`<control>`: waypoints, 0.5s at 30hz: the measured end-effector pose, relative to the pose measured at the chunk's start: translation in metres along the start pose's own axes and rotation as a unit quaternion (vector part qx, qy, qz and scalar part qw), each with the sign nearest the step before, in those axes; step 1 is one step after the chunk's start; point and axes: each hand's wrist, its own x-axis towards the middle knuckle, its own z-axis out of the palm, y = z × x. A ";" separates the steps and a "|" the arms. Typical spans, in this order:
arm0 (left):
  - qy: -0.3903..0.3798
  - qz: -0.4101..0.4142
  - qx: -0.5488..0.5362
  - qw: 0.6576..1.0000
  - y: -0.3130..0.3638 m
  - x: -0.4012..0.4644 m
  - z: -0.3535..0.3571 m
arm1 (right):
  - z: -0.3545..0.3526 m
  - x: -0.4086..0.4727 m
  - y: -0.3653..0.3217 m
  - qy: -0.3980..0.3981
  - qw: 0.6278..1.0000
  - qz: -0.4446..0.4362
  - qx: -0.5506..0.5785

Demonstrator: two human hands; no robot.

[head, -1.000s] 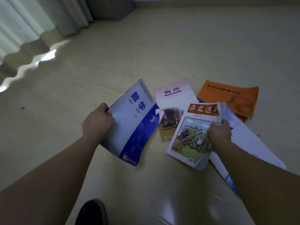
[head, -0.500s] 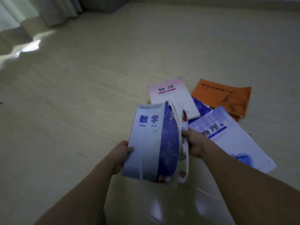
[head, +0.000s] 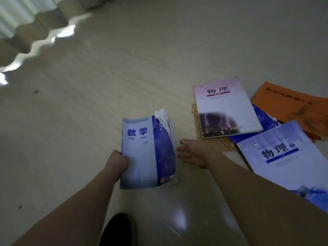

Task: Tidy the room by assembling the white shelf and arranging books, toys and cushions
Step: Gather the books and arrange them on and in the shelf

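My left hand (head: 118, 161) grips the left edge of a blue-and-white maths book (head: 145, 153), with a second book stacked behind it, held above the floor. My right hand (head: 192, 152) is just right of the stack, fingers spread, holding nothing. On the floor to the right lie a pink physics book with a lightning photo (head: 225, 107), a pale blue physics book (head: 284, 155), an orange book (head: 291, 105) and a dark blue book (head: 264, 121) partly hidden under them.
Pale wooden floor (head: 124, 68) spreads to the left and back. Curtains (head: 23, 16) hang at the top left with bright light reflected below them. My dark shoe (head: 119, 229) shows at the bottom centre. A brown cardboard piece (head: 197, 118) lies beneath the pink book.
The picture-cover book went from my right hand behind the maths book in my left. My right hand has let go and opened. The pale blue physics book is now uncovered.
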 end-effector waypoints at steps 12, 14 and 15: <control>-0.129 0.185 0.046 0.973 0.172 -0.044 0.187 | -0.167 -0.042 0.035 0.462 0.739 -0.043 -0.488; -0.132 0.149 0.033 0.980 0.177 -0.043 0.208 | -0.168 -0.043 0.051 0.453 0.725 -0.011 -0.518; -0.121 0.138 0.037 0.982 0.177 -0.041 0.214 | -0.168 -0.043 0.058 0.455 0.715 -0.004 -0.531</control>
